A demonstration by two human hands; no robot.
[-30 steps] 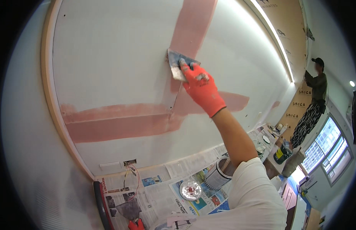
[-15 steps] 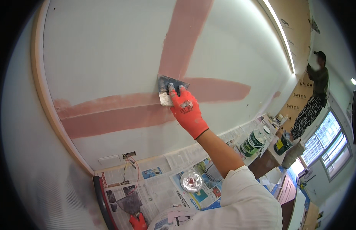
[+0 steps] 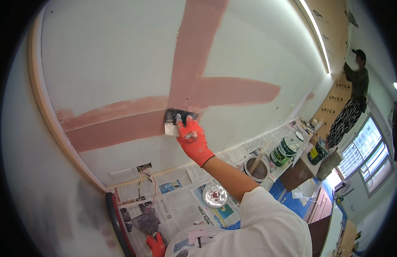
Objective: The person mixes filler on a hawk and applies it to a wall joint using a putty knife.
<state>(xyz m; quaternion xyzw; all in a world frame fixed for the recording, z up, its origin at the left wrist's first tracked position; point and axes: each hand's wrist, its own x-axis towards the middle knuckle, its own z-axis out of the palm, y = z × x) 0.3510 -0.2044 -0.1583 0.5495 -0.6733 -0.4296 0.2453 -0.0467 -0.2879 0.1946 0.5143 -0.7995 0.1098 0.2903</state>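
Observation:
My right hand [image 3: 194, 142], in a red coated glove, is closed on a wide putty knife [image 3: 172, 129] with a dark blade. Its blade lies against the white wall [image 3: 108, 55], just below where bands of pink filler [image 3: 190, 55] meet. Pale paste is smeared on the knife and on the glove's fingers. Low at the left, my left hand [image 3: 155, 246], also red-gloved, grips a second putty knife [image 3: 146, 222] with a broad grey blade over the newspaper. The sleeve and body hide much of the left arm.
Newspaper [image 3: 170, 205] covers the ledge below the wall. On it stand a see-through tub [image 3: 215, 195] with pinkish bits, an open pail [image 3: 256, 168] with a stick, and a green-and-white bucket [image 3: 284, 150]. Wires hang from a wall opening [image 3: 144, 166]. Another person [image 3: 357, 88] stands at far right.
My right hand has moved the putty knife down the wall and slightly left, leaving pink filler showing at the junction above. The view has shifted, uncovering the pail with the stick.

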